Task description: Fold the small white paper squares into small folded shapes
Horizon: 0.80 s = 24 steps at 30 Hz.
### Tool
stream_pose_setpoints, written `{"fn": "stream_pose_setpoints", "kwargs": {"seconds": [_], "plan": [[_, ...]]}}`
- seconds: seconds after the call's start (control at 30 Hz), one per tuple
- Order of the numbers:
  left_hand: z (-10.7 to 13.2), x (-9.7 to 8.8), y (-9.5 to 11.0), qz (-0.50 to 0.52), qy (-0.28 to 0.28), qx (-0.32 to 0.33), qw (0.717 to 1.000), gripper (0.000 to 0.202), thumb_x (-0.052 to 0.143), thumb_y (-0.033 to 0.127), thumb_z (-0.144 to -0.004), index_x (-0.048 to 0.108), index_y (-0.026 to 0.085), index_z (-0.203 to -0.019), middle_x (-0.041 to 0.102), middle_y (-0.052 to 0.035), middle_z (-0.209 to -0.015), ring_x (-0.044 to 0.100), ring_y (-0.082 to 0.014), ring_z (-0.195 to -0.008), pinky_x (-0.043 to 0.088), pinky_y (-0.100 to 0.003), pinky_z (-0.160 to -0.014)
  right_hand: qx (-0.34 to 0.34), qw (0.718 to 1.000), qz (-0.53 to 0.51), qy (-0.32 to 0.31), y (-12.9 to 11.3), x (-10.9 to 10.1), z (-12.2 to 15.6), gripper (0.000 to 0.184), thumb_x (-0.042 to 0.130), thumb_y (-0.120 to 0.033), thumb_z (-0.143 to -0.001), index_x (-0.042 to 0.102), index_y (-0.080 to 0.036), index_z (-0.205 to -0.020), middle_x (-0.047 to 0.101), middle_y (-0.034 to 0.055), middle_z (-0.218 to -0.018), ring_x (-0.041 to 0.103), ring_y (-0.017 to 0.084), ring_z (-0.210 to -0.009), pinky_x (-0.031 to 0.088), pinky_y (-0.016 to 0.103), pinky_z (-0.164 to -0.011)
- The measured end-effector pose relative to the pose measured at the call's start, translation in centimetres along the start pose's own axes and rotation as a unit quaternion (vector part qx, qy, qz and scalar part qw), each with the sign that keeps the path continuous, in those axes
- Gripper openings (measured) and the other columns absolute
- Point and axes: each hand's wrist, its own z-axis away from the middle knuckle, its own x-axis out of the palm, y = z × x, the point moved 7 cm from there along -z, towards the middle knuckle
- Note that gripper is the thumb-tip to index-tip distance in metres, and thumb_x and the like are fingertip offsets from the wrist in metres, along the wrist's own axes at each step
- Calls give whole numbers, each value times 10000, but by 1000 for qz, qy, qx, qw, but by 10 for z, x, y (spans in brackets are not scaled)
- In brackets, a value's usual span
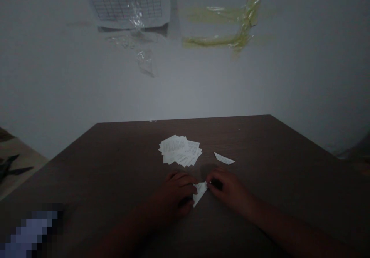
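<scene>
A small piece of printed paper (200,193), folded to a pointed shape, lies on the table between my hands. My left hand (180,192) rests at its left side, fingers curled over that edge. At the upper right corner, the fingertips and thumb of my right hand (225,186) pinch the same paper. Just beyond my hands sits a fanned pile of printed paper pieces (175,148). A narrow folded paper strip (224,158) with slanted ends lies to the right of the pile. The dim light hides finer detail of the fingers.
The dark brown table (121,150) meets a pale wall (202,84) at its far edge. Taped to the wall is a gridded sheet (127,4), with yellowish tape (216,41) beside it. A pixelated bright object (31,231) occupies the near left. Dark items (17,169) lie beyond the left edge.
</scene>
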Motion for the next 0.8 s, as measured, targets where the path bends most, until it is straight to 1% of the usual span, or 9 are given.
{"fn": "stream_pose_setpoints", "kwargs": {"seconds": [0.13, 0.2, 0.33, 0.4, 0.6, 0.8], "plan": [[0, 0, 0, -4, 1, -2, 1000, 322, 760, 125, -1067, 854, 293, -1325, 882, -41, -1591, 772, -322, -1546, 495, -538, -1445, 29, 1000, -2, 10, 6, 0, 0, 167, 834, -140, -1006, 830, -265, -1117, 901, 68, -1132, 839, 289, -1066, 655, 420, -999], [0, 0, 0, -9, 4, 0, 1000, 319, 760, 132, -1076, 862, 302, -1326, 884, -43, -1600, 771, -328, -1556, 499, -546, -1448, 34, 999, -4, 7, 8, 1, 0, 170, 847, -132, -992, 834, -265, -1097, 902, 64, -1117, 843, 288, -1053, 661, 413, -989], [1, 2, -3, -5, 5, 3, 1000, 350, 780, 158, -1070, 870, 312, -1371, 874, -58, -1632, 762, -347, -1575, 491, -593, -1469, 20, 1000, 4, -7, 5, 2, -2, 170, 832, -102, -1008, 838, -271, -999, 881, 44, -1036, 835, 286, -1039, 662, 413, -1007], [0, 3, -5, 0, 1, 0, 1000, 335, 775, 166, -1074, 865, 309, -1362, 875, -57, -1630, 766, -341, -1570, 485, -597, -1469, 11, 1000, 9, -10, 3, 2, -3, 188, 829, -83, -1006, 835, -269, -980, 873, 40, -1022, 831, 284, -1040, 657, 410, -1015], [-2, -2, 1, 7, 2, -2, 1000, 300, 771, 154, -1066, 853, 301, -1315, 896, -54, -1566, 780, -326, -1544, 521, -557, -1423, -17, 999, 26, -16, -4, 2, -3, 185, 808, -81, -1033, 821, -258, -984, 859, 47, -1039, 815, 276, -1021, 645, 399, -978], [-2, -1, 0, 4, 5, -3, 1000, 349, 772, 107, -1053, 851, 290, -1341, 890, -61, -1587, 783, -333, -1559, 494, -581, -1449, -32, 998, 39, -25, -12, 0, -2, 189, 773, -82, -1060, 819, -258, -1010, 841, 66, -1096, 806, 288, -1085, 667, 429, -1025]]}}
